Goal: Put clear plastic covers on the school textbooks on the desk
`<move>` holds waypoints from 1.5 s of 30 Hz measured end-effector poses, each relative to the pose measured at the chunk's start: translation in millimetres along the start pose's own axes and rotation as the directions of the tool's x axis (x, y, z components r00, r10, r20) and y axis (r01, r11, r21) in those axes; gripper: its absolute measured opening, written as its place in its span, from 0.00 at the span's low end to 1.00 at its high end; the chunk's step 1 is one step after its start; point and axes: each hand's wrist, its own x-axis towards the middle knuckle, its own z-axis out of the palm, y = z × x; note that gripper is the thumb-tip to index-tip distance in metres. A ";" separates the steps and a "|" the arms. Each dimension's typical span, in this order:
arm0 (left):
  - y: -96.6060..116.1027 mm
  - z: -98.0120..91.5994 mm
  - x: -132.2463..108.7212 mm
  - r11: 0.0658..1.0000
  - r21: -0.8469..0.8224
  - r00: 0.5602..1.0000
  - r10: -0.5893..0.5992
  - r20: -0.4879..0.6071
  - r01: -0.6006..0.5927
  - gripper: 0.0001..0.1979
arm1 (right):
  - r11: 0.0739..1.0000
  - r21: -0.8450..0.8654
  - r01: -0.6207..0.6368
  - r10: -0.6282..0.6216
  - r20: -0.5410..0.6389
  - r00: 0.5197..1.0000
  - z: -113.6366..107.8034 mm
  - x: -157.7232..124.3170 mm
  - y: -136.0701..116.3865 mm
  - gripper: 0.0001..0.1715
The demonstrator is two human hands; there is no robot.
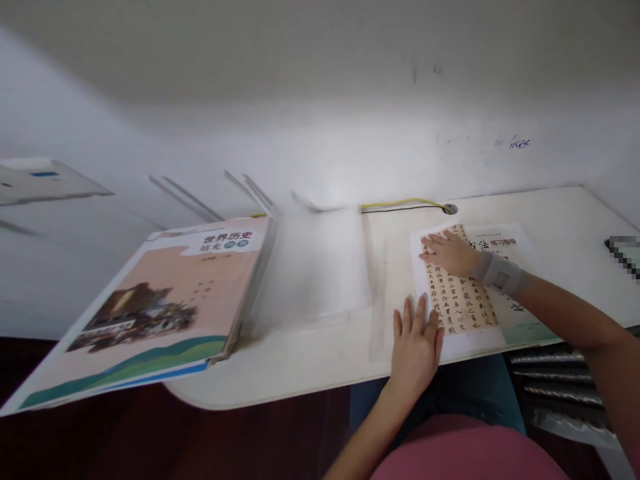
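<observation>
Calligraphy book [475,310] under right hand [450,255], left hand [415,350] at its left edge, both grips spread

Looks like a study corner, in a home or a school, hard to tell which. Judged so from a plain white counter [300,360] set right against a pale wall [340,147], from a world history workbook [150,300] at its left end, and from a calligraphy practice book [480,313] spread out farther right. Fits also with a cable hole [451,209] near the wall, a yellow cable [405,201] leading to it, and blue pen scribble [519,143] above
</observation>
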 end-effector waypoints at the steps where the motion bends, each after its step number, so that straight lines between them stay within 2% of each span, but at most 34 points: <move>1: -0.2 -0.7 -0.4 1.000 0.016 1.000 -0.007 -0.009 0.007 0.18 | 0.999 0.044 -0.031 0.034 -0.057 0.998 -0.6 -14.2 -0.5 0.27; 2: -1.1 -2.0 -0.9 0.999 0.033 1.000 -0.015 -0.016 0.016 0.20 | 0.990 0.106 -0.090 0.103 -0.125 0.987 0.3 -30.1 -1.3 0.26; 4: -6.2 -6.3 -2.2 0.998 0.060 1.000 -0.025 -0.017 0.026 0.23 | 0.933 0.282 -0.226 0.295 -0.236 0.926 7.2 -64.8 -7.0 0.27; 6: -16.7 -12.2 -4.4 0.997 0.074 1.000 -0.007 0.001 0.007 0.27 | 0.836 0.474 -0.275 0.435 -0.267 0.860 18.5 -98.2 -22.8 0.31; 9: -39.3 -19.5 -11.0 0.996 0.087 0.999 0.022 0.037 -0.025 0.34 | 0.715 0.647 -0.266 0.524 -0.244 0.816 33.4 -133.4 -65.3 0.35; 11: -52.5 -21.0 -17.5 0.996 0.090 0.998 0.023 0.055 -0.028 0.37 | 0.688 0.675 -0.266 0.548 -0.243 0.800 38.3 -144.1 -93.5 0.40; 14: -59.6 -18.6 -26.3 0.997 0.065 0.997 0.030 0.074 -0.035 0.38 | 0.775 0.569 -0.274 0.493 -0.275 0.825 41.7 -148.8 -108.4 0.48; 17: -51.8 -13.5 -28.6 0.999 -0.014 0.995 0.052 0.081 -0.051 0.38 | 0.846 0.461 -0.268 0.422 -0.271 0.865 46.4 -154.2 -87.5 0.55; 21: -38.6 -6.0 -23.4 0.997 -0.055 0.995 0.065 0.072 -0.061 0.37 | 0.873 0.418 -0.252 0.381 -0.263 0.886 51.6 -164.1 -59.0 0.57; 26: -42.2 -3.1 -20.1 0.997 -0.034 0.995 0.065 0.070 -0.063 0.35 | 0.889 0.398 -0.226 0.334 -0.226 0.915 46.8 -164.3 -71.2 0.61; 31: -52.3 -7.0 -20.5 0.998 -0.043 0.996 0.041 0.084 -0.037 0.33 | 0.891 0.421 -0.169 0.288 -0.238 0.928 40.8 -166.1 -77.5 0.46; 37: -53.6 -7.0 -20.4 0.997 -0.076 0.998 0.019 0.067 -0.013 0.36 | 0.971 0.176 -0.164 0.195 -0.175 0.965 37.8 -164.7 -78.2 0.48; 42: -52.4 -5.6 -20.9 0.998 -0.062 0.997 0.013 0.070 -0.008 0.36 | 0.985 0.005 -0.175 0.173 -0.153 0.973 33.8 -163.5 -80.6 0.38; 45: -52.4 -5.2 -20.8 0.998 -0.059 0.998 0.013 0.064 -0.009 0.35 | 0.992 -0.032 -0.123 0.116 -0.164 0.980 32.0 -160.6 -81.7 0.33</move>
